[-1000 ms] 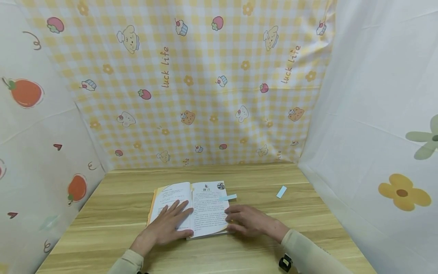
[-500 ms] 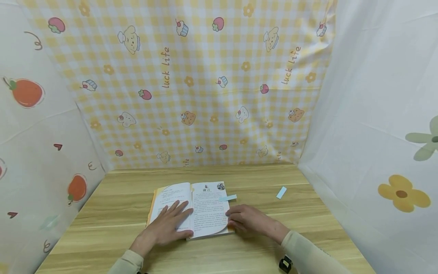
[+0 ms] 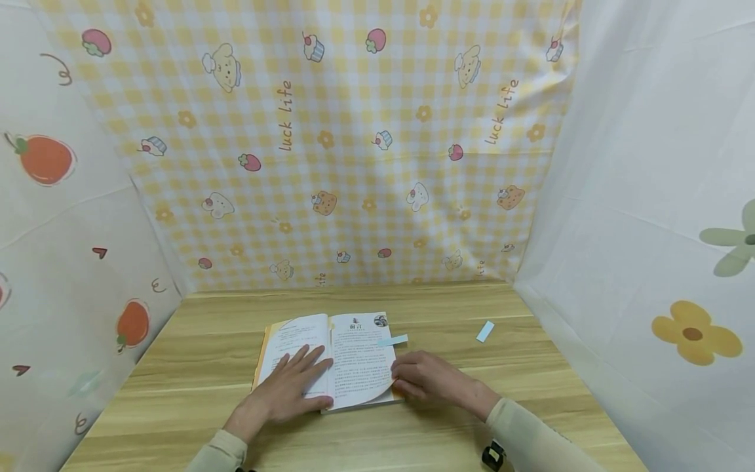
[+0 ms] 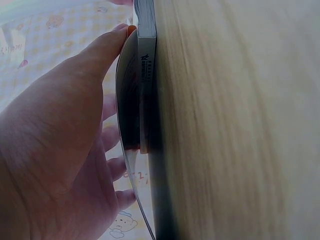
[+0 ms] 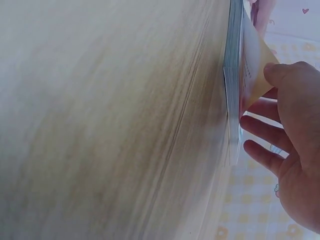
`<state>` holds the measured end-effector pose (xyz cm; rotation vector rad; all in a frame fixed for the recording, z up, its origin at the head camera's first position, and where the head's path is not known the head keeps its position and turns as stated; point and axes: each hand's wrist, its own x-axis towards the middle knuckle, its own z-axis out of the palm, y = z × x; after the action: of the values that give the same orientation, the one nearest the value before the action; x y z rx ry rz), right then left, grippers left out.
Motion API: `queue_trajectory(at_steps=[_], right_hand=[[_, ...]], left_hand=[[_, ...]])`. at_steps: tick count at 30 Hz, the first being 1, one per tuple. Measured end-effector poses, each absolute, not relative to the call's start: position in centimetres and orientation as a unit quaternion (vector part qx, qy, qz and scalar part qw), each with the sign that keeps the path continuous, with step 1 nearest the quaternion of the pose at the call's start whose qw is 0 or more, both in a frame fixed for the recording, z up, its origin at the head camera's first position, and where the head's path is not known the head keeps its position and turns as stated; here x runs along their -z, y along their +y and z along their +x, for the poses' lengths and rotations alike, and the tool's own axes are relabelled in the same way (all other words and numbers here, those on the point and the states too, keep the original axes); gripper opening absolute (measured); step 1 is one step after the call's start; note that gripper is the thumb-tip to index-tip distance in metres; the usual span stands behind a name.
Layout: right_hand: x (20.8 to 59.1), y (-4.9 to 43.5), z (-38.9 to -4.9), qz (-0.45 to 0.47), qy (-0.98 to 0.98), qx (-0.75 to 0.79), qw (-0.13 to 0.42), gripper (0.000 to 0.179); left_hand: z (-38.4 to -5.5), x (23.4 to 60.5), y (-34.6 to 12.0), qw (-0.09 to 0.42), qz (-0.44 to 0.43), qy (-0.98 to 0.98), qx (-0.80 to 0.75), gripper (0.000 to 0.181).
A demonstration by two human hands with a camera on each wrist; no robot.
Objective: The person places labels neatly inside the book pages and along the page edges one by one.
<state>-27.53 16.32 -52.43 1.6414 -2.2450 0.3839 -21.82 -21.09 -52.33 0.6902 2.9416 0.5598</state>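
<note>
An open book [image 3: 354, 360] lies on the wooden table, printed text on both pages. My left hand [image 3: 286, 390] rests spread over its left page, thumb close to the centre fold. At the lower right corner, my right hand [image 3: 427, 377] pinches the right page [image 5: 257, 62], which curls up off the pages beneath. In the right wrist view the thumb lies on that page's edge while the other fingers are behind or below it. A pale blue paper strip [image 3: 393, 340] sticks out past the book's right edge.
A second pale blue strip [image 3: 485, 331] lies on the table [image 3: 448, 305] to the right of the book. A yellow checked cloth [image 3: 354, 164] hangs behind the table, with white printed cloths at both sides.
The right hand's fingers have drawn together on the page corner, and the corner has risen and curled further. The left hand stays in place.
</note>
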Motion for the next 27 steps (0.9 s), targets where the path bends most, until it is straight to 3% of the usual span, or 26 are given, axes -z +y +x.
queue_trajectory(at_steps=[19, 27], right_hand=[[52.22, 16.32, -27.13, 0.496, -0.83, -0.167, 0.194, 0.02], [51.96, 15.97, -26.72, 0.467, -0.836, -0.228, 0.177, 0.026]], left_hand=[[-21.84, 52.23, -21.07, 0.036, 0.226, 0.956, -0.183, 0.09], [-21.72, 52.07, -21.06, 0.036, 0.225, 0.955, -0.191, 0.089]])
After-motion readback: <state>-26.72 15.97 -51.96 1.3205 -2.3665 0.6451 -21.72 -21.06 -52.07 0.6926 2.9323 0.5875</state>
